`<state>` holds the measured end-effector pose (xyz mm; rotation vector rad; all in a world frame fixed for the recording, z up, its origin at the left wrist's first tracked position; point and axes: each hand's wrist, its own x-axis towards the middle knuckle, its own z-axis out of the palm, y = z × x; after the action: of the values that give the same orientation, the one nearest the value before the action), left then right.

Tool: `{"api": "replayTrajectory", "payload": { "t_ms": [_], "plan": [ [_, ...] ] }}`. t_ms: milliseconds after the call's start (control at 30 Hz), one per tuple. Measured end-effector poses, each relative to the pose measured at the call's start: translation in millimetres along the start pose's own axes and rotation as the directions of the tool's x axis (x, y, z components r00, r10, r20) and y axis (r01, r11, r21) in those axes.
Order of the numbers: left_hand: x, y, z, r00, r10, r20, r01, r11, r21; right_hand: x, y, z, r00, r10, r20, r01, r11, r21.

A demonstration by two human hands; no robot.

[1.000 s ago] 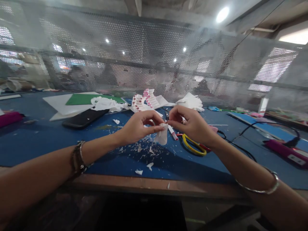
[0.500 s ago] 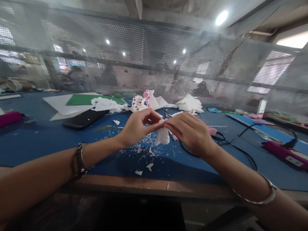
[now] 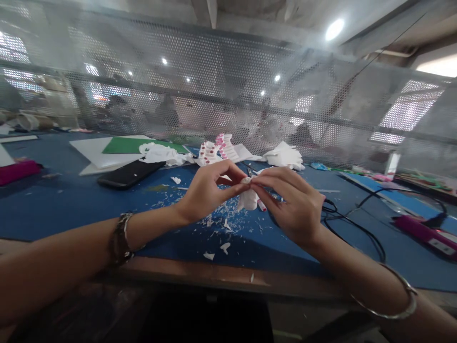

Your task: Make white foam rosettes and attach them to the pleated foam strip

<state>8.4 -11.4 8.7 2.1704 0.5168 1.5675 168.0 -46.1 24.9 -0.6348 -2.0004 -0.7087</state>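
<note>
My left hand (image 3: 213, 190) and my right hand (image 3: 293, 200) meet over the middle of the table. Both pinch the gathered top of a small piece of soft white material (image 3: 248, 200), which looks like cloth or tissue and hangs below the fingertips. The pinched part is mostly hidden by the fingers. Just behind it, a white stick with a red end (image 3: 262, 205) lies on the table, partly covered by my right hand. White scraps (image 3: 225, 247) and fine shreds are scattered beneath my hands on the blue tabletop (image 3: 171, 247).
A black phone (image 3: 130, 174) lies left, beside a green sheet (image 3: 143, 145) and a crumpled white cloth (image 3: 166, 155). Behind my hands are white strips with pink and red dots (image 3: 226, 146) and stacked white pieces (image 3: 284, 155). A purple power strip (image 3: 424, 236) with black cables sits right.
The view has shifted slightly. The white piece's hanging part looks shorter and more bunched, and my right fingers have shifted on it. Both hands still pinch it.
</note>
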Motion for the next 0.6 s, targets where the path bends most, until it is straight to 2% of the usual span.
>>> {"api": "replayTrajectory", "payload": {
  "t_ms": [467, 600],
  "plan": [
    [-2.0, 0.2, 3.3, 0.999, 0.023, -0.043, -0.021, 0.999, 0.025, 0.9, -0.4, 0.2, 0.999, -0.021, -0.026, 0.020, 1.000, -0.015],
    [-1.8, 1.2, 2.9, 0.999, 0.022, -0.035, -0.021, 0.999, 0.029, 0.7, -0.5, -0.1, 0.999, 0.011, -0.033, -0.014, 0.997, -0.076]
  ]
}}
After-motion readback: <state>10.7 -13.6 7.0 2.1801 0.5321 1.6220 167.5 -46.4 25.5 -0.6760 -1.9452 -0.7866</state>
